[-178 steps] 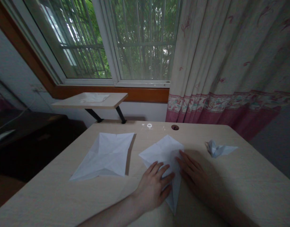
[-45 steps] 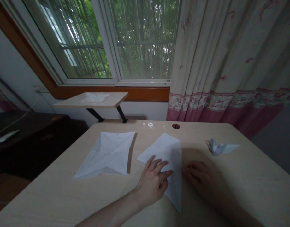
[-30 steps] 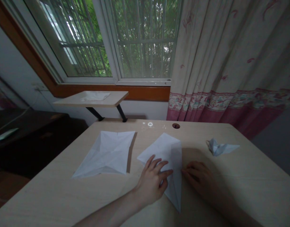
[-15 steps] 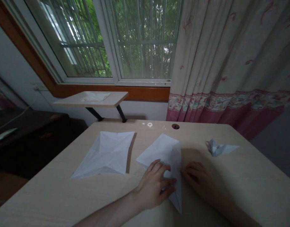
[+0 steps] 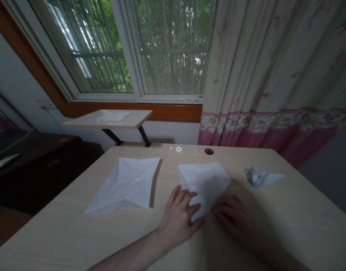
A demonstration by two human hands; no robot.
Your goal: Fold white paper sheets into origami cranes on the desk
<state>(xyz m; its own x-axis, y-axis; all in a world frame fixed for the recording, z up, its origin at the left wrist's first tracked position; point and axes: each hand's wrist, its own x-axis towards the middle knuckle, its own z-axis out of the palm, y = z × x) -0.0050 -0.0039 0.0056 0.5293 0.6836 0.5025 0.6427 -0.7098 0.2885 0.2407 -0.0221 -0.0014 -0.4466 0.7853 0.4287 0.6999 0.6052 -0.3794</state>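
Observation:
A folded sheet of white paper [image 5: 203, 178] lies on the desk in front of me, its pointed lower end near my fingers. My left hand [image 5: 181, 214] rests on the paper's lower left side with its fingers spread. Just beside the lower right edge is my right hand [image 5: 235, 214], fingers loosely bent and slightly apart; I cannot tell whether its tips touch the paper. Farther left lies a creased white sheet [image 5: 133, 180] with raised edges. To the right sits a small folded paper figure [image 5: 260, 177], looking like an origami crane.
The light wooden desk [image 5: 127, 233] has a round cable hole [image 5: 209, 151] at its back. A raised side shelf [image 5: 139, 119] on black supports holds crumpled white paper [image 5: 113, 115]. Behind stand a barred window [image 5: 173, 49] and a patterned curtain [image 5: 263, 75].
The folded paper has turned clockwise, so its lower point now lies by my left thumb and its broad end faces away. My left hand has shifted slightly left. The other papers stay in place.

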